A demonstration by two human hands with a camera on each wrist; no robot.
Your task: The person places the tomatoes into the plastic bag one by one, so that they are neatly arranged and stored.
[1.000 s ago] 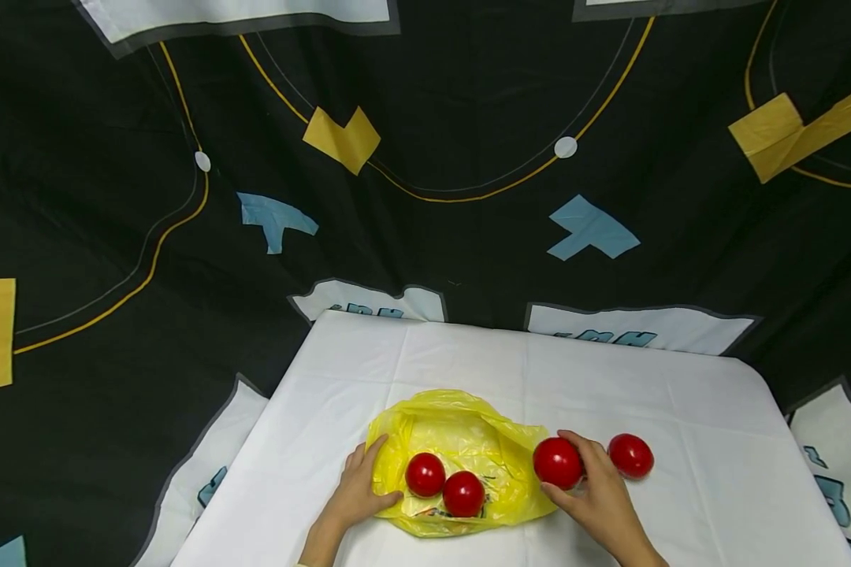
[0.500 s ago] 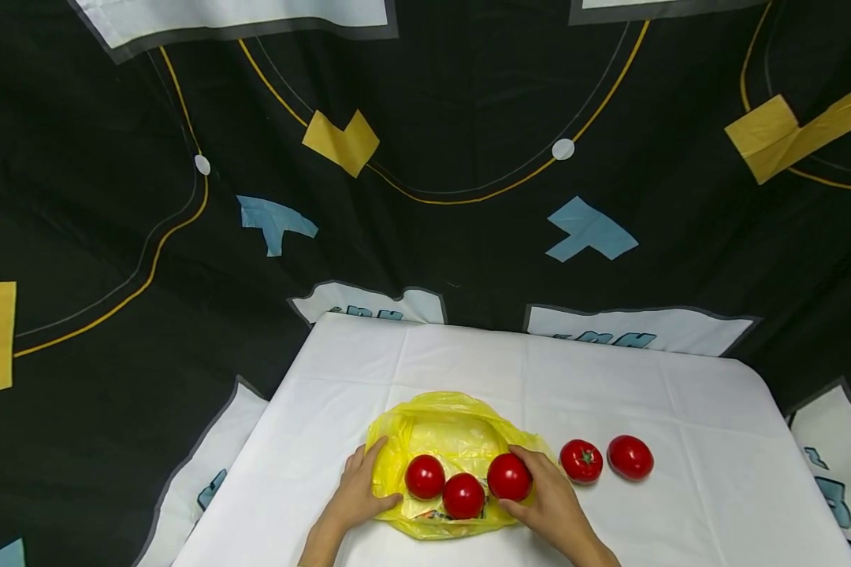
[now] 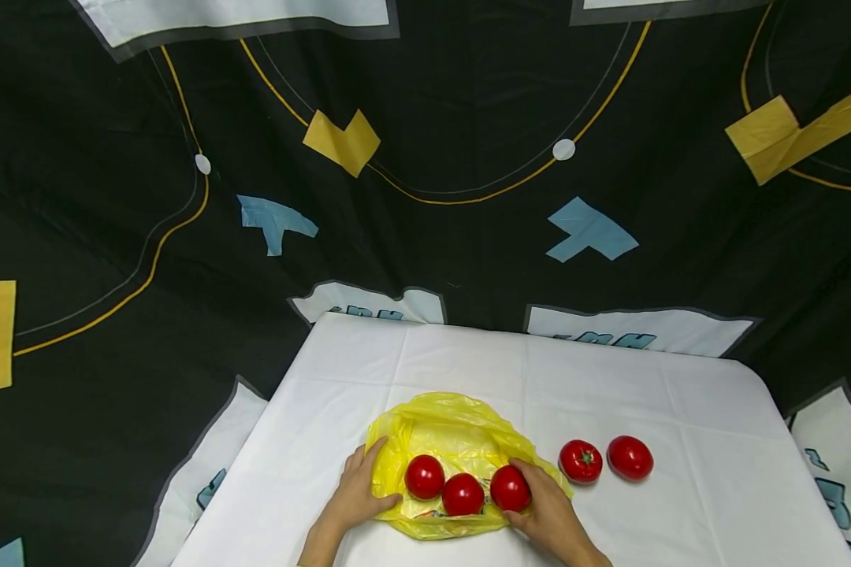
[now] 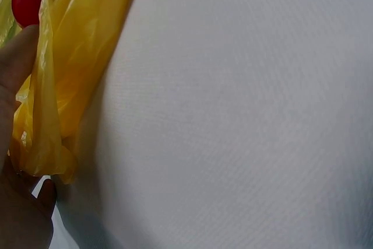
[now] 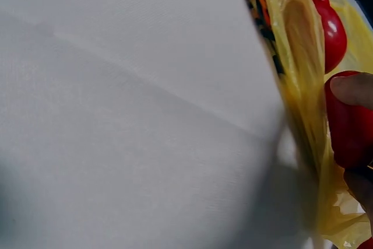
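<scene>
A yellow plastic bag (image 3: 450, 429) lies with its mouth spread wide at the front of the table. My left hand (image 3: 354, 492) holds its left side; the left wrist view shows the thumb (image 4: 20, 56) at the bag's edge. Inside the bag, my right hand (image 3: 549, 516) grips a red tomato (image 3: 510, 488) between thumb and fingers, at the bag's right side. Two more tomatoes are in the bag, a left one (image 3: 424, 477) and a middle one (image 3: 462, 494). The right wrist view shows the gripped tomato (image 5: 349, 123) beside the bag wall.
Right of the bag, a tomato with a green calyx (image 3: 581, 461) and another red tomato (image 3: 629, 458) lie side by side on the white tablecloth (image 3: 716, 488). A black cloth backdrop (image 3: 454, 268) with printed shapes hangs behind the table.
My right hand has carried its tomato leftward from beside the bag to inside it, then lowered slightly. The calyx tomato has come into sight. My left hand has stayed at the bag.
</scene>
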